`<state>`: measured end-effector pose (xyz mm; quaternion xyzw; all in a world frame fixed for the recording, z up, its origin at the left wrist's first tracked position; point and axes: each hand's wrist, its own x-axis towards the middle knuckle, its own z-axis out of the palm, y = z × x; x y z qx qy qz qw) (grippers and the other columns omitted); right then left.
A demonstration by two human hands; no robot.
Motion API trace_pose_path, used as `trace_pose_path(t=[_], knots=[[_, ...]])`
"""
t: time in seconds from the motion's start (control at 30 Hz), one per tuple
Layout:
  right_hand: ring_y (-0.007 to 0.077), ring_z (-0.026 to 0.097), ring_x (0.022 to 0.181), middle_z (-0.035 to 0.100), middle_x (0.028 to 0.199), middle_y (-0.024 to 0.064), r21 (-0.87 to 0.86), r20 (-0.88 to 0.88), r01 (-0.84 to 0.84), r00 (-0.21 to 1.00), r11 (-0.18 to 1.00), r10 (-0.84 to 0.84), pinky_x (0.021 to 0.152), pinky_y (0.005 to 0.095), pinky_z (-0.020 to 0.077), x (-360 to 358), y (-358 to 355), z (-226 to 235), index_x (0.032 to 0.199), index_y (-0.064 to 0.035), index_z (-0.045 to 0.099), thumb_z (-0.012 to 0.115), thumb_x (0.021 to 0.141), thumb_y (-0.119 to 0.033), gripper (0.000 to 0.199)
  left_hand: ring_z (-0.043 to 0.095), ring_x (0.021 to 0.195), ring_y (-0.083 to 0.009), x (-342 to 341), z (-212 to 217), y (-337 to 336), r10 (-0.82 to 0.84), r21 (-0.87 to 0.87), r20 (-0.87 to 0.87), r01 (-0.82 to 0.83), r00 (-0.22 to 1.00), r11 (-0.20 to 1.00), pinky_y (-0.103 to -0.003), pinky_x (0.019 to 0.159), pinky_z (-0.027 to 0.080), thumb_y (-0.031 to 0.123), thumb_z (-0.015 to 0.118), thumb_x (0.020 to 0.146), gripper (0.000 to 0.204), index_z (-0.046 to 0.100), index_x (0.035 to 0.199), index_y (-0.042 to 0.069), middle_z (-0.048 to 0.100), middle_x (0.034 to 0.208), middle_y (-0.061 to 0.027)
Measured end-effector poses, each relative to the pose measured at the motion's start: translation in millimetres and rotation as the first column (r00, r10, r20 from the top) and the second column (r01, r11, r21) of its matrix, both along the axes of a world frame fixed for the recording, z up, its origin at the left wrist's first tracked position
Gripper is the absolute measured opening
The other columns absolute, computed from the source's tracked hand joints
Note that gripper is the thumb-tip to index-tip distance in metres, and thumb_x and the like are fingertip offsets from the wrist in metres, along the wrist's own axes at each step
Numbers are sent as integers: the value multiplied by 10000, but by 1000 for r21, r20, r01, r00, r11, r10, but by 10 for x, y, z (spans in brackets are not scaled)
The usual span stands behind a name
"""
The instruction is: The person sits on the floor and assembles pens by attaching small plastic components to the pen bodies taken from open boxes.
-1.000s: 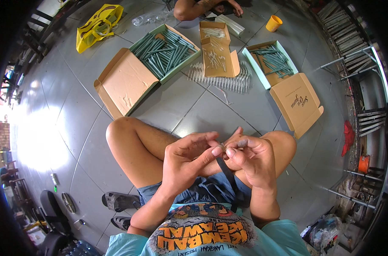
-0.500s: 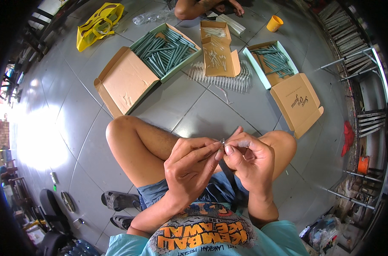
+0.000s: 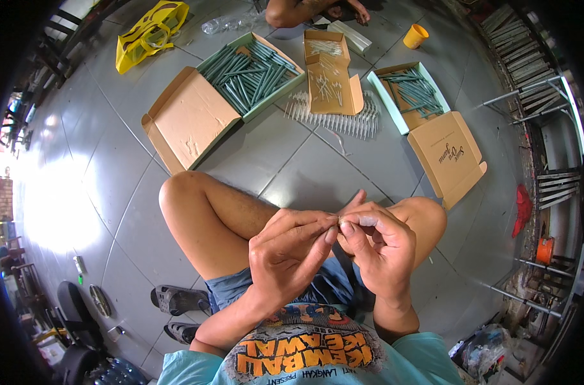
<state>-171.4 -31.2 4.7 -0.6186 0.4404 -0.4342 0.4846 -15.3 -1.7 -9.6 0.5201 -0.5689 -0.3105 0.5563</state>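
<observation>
My left hand [image 3: 285,247] and my right hand [image 3: 382,244] meet above my lap. Both are closed in pinches, fingertips touching or nearly so. Whatever small thing lies between the fingertips is mostly hidden, and I cannot name it. Ahead on the floor, a small open brown box [image 3: 355,96] holds thin whitish, clear pieces [image 3: 324,48]. Under and around its front stand rows of clear, pointed pieces [image 3: 343,125]. Left of it, a larger open box [image 3: 189,122] is full of dark green rods [image 3: 253,74]; at the right, another box [image 3: 401,119] holds fewer green rods [image 3: 414,90].
Another person's arm [image 3: 298,13] shows at the far edge, near a white tray-like piece [image 3: 349,35]. A yellow bag [image 3: 144,38] lies far left, a yellow cup [image 3: 416,36] stands far right. Sandals [image 3: 179,300] sit by my left thigh. Metal racks [image 3: 549,115] line the right side.
My fingertips have closed nearer together, hiding a small shiny piece that showed between them before. The hands have shifted only slightly. The boxes stay put.
</observation>
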Motion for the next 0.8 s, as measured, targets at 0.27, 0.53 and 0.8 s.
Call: trace_pose_path(t=[0.27, 0.53, 0.8], knots=[[201, 674, 803, 687, 856, 118, -68, -58, -12, 998, 998, 8, 761, 295, 517, -34, 25, -50, 924, 53, 645, 683, 865, 21, 76, 666, 767, -166, 49, 38, -23, -69, 100, -57, 74, 996, 992, -278, 680, 521, 21, 705, 852, 89, 732, 917, -33, 725, 860, -105], [174, 639, 744, 672, 826, 117, -289, -197, 11, 978, 957, -70, 702, 267, 502, 19, 12, -24, 907, 53, 634, 674, 860, 49, 62, 686, 807, -172, 50, 7, -34, -63, 116, -1, 62, 998, 991, -277, 696, 539, -7, 702, 848, 87, 721, 927, -38, 724, 887, -112], [175, 641, 738, 670, 817, 116, -293, -224, 21, 970, 956, -90, 683, 271, 506, 36, 22, -20, 893, 56, 635, 676, 858, 45, 55, 688, 802, -183, -3, -13, -28, -9, 104, 76, 1, 997, 995, -288, 695, 550, -6, 693, 860, 82, 705, 931, -44, 718, 903, -131]])
